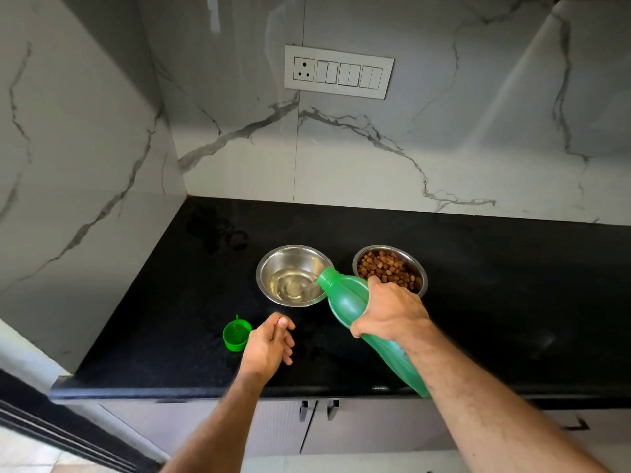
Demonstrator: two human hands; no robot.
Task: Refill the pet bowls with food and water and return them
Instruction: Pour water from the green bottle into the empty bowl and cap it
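Observation:
Two steel bowls stand side by side on the black counter (512,302). The left bowl (273,264) holds clear water. The right bowl (406,259) is filled with brown kibble (386,268). My right hand (392,312) grips a green plastic bottle (345,302), tilted with its mouth over the left bowl's rim, and water runs from it into the bowl. The bottle's green cap (235,335) lies open side up on the counter. My left hand (269,343) hovers just right of the cap, fingers loosely curled, holding nothing.
Marble walls close the counter at the back and on the left. A switch panel (338,71) sits on the back wall. A wet mark (218,230) shows near the back left corner. Cabinet doors with dark handles (317,409) lie below the counter's front edge.

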